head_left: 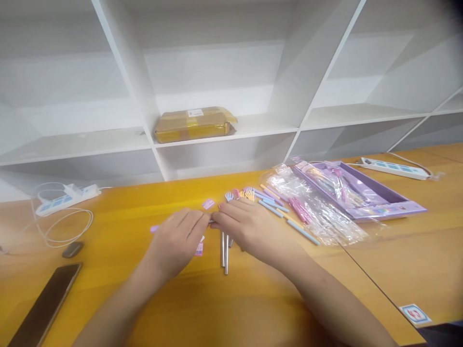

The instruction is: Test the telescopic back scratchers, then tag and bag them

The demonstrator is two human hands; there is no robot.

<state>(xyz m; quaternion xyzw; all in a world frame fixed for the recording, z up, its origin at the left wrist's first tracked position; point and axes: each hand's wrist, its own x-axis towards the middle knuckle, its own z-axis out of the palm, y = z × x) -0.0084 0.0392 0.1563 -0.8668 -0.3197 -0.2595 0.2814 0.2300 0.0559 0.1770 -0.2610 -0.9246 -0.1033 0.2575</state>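
Observation:
My left hand (178, 242) and my right hand (246, 226) meet at the fingertips over the orange table (231, 308). Both pinch a small dark piece (211, 221) that I cannot make out. Two thin silver rods (224, 251) lie on the table just under my right hand. Behind my hands lies a loose pile of pastel sticks (275, 205) with tiny hand-shaped ends (246, 193). A small pink tag (208, 204) lies just beyond my fingers, and another pink piece (199, 249) peeks out by my left hand.
Crinkled clear plastic bags (318, 212) and a purple box tray (365, 195) lie to the right. A power strip (67, 197) with a white cable sits at left, another strip (394, 168) far right. A phone (45, 303) lies near left. A brown parcel (195, 124) rests on the white shelf.

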